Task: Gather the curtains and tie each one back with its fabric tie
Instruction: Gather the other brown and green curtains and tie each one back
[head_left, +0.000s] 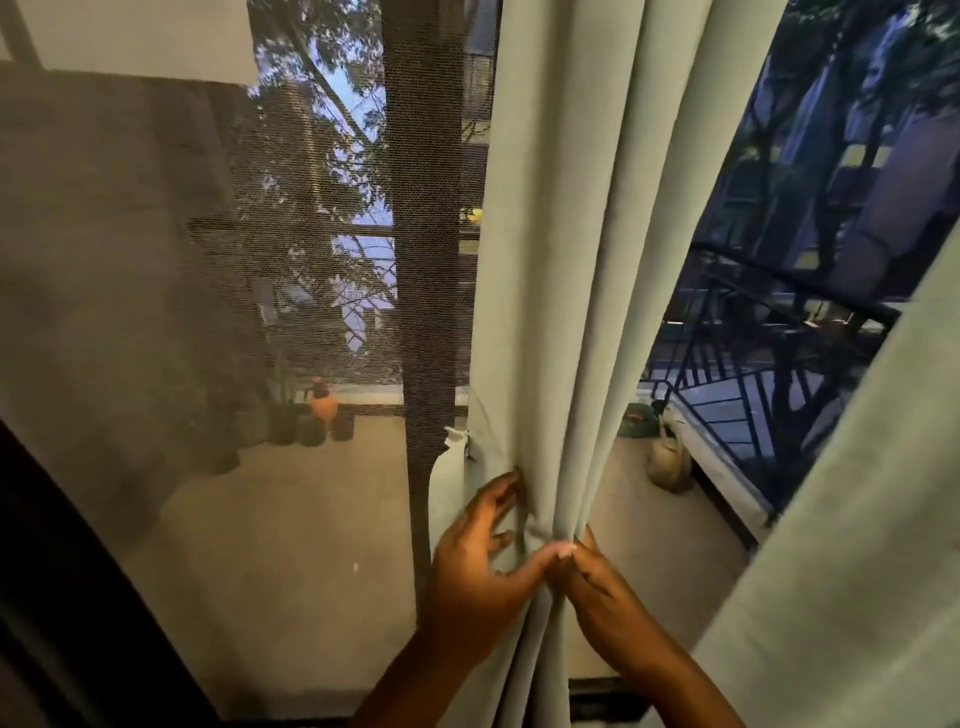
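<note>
Gathered between left hand (475, 564), fingers (501, 493) spread, and right hand (597, 577), fingers pinching folds: pale green pleated fabric curtain (561, 312).

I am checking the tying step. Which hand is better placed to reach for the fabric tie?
Probably the left hand. It lies half open on the curtain, just below the tie hanging at the curtain's left edge. The right hand pinches the gathered folds and should keep them.

Left hand (478, 566) fingers spread, right hand (592, 577) seemingly pinching, thumbs touching, forearms converging
</note>
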